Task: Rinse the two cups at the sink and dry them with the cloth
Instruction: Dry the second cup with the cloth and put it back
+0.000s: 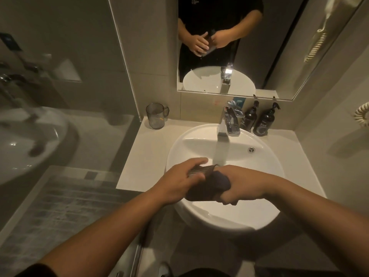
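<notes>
Drying one cup (201, 170) over the sink (265, 156), left hand (179, 176) wrapping round it, right hand (233, 188) squeezing the cloth (207, 186) against it. Leaving the other cup (155, 118) waiting on the counter (139, 156), maybe unwashed. Tap (229, 124) running.

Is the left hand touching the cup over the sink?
Touching. The head view shows the left hand gripping the ribbed cup, its fingers curled around it.
</notes>
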{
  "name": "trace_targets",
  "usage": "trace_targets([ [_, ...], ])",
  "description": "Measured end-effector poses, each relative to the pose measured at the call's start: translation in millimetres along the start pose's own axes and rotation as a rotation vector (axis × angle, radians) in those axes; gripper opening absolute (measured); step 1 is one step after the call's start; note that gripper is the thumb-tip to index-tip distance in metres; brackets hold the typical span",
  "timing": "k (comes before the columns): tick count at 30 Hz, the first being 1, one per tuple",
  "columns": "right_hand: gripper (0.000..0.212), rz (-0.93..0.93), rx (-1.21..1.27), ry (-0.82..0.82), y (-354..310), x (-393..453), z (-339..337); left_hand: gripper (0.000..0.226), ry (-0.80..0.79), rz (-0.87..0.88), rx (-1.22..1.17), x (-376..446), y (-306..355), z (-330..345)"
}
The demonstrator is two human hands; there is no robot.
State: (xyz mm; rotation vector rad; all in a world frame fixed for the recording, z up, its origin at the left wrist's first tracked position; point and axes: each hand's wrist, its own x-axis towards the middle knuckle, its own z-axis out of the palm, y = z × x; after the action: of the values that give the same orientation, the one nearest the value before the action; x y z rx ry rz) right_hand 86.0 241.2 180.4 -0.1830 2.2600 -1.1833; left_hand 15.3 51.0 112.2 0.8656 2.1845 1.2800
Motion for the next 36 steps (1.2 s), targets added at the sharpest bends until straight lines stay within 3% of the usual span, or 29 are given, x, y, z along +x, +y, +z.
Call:
trace_targets([
  [2, 0.028, -0.002, 0.116, 0.063, 2.0, -3.3, 0.3, 0.046, 0.254, -0.127, -0.265, -1.8, 7.1, 8.0],
  [4, 0.034, -0.021, 0.110, 0.116, 2.0, -5.9, 1.9, 0.045, 0.359, -0.374, -0.602, 1.2, 14.6, 13.4],
  [7, 0.032, -0.108, -0.312, 0.159, -3.8, -9.5, 2.0, 0.069, 0.084, -0.662, -1.013, 7.2, 16.4, 10.7],
  [10, 0.034, -0.311, -0.629, 0.130, -10.8, -12.7, 1.5, 0.077, -0.044, -0.668, -1.036, 9.9, 17.2, -3.2],
  [14, 0.014, -0.409, -0.856, 0.134, -7.7, -9.2, 2.9, 0.059, 0.039, -0.607, -0.949, 13.7, 33.0, -7.6],
  [17, 0.020, -0.372, -0.840, 0.167, -2.7, -5.5, 8.0, 0.041, 0.128, -0.494, -0.845, 12.8, 42.8, -3.3],
  [26, 0.027, -0.259, -0.302, 0.320, -14.2, -2.0, 28.1, 0.027, 0.251, -0.291, -0.733, 11.6, 62.3, -11.3],
  [29, 0.030, -0.171, 0.062, 0.296, -20.9, -5.7, 26.4, 0.032, 0.299, -0.250, -0.718, 11.8, 65.1, -12.0],
  [32, 0.034, -0.152, 0.593, 0.288, -24.7, -7.4, 21.2, 0.034, 0.359, -0.169, -0.655, 14.7, 60.6, -9.2],
  [34, 0.048, -0.162, 0.909, 0.241, -24.0, -6.3, 17.1, 0.031, 0.412, -0.074, -0.588, 13.5, 60.2, -8.9],
  [36, 0.055, -0.185, 0.922, 0.231, -25.9, -8.5, 9.4, 0.030, 0.399, 0.023, -0.555, 12.9, 59.6, -10.0],
])
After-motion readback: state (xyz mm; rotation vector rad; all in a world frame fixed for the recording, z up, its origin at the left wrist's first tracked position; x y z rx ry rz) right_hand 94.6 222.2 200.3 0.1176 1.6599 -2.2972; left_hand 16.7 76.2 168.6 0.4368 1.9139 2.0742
